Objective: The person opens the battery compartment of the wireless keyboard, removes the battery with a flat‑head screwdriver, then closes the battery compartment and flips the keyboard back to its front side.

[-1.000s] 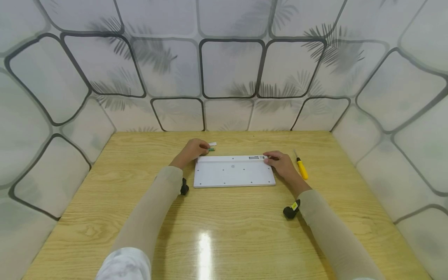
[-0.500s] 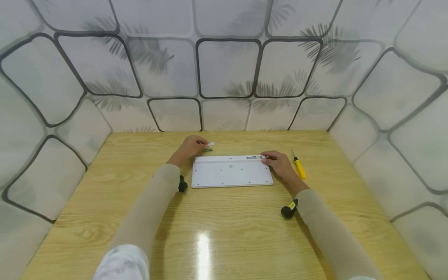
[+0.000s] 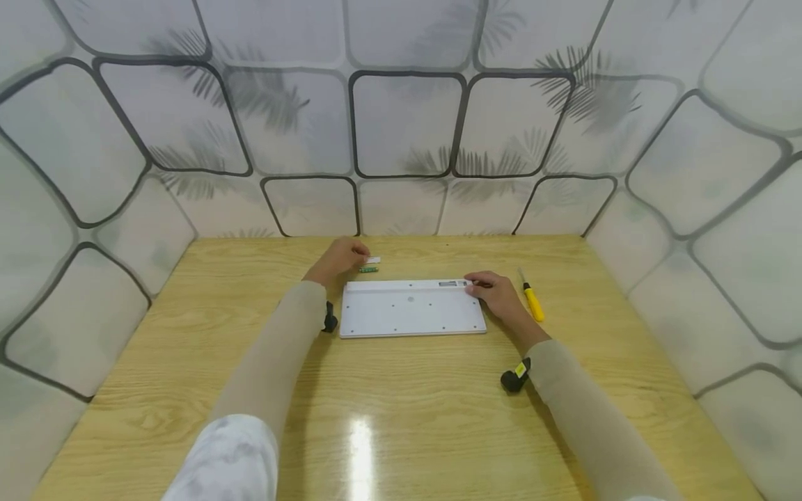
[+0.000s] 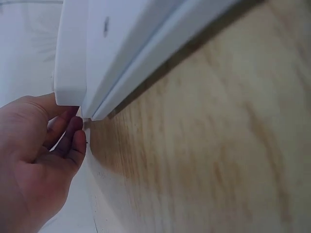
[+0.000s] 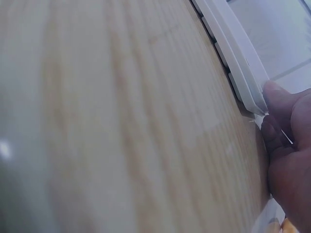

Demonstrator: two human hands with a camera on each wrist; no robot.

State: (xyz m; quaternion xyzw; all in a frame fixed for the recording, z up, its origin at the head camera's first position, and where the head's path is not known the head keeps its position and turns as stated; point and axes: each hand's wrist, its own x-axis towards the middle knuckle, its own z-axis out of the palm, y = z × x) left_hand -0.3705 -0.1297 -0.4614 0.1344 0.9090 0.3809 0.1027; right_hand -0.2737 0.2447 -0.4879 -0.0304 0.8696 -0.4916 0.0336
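Note:
A white keyboard (image 3: pixel 413 313) lies face down, its battery slot (image 3: pixel 447 284) uncovered near the far right corner. My right hand (image 3: pixel 496 293) grips that corner, thumb on the upturned back; the right wrist view shows the thumb (image 5: pixel 277 94) at the edge and curled fingers below. Beyond the far left corner, my left hand (image 3: pixel 341 259) pinches the left end of a small white battery cover (image 3: pixel 374 260). A green battery (image 3: pixel 369 269) lies just in front of the cover. In the left wrist view the keyboard's corner (image 4: pixel 73 92) partly hides the left fingertips.
A yellow-handled screwdriver (image 3: pixel 532 303) lies right of the keyboard, beside the right hand. The wooden table (image 3: pixel 407 403) meets patterned walls (image 3: pixel 401 205) at its back and sides.
My left hand has moved from the battery back and left to the battery cover, uncovering more of the battery. The right hand keeps its hold on the keyboard. The head view has shifted slightly.

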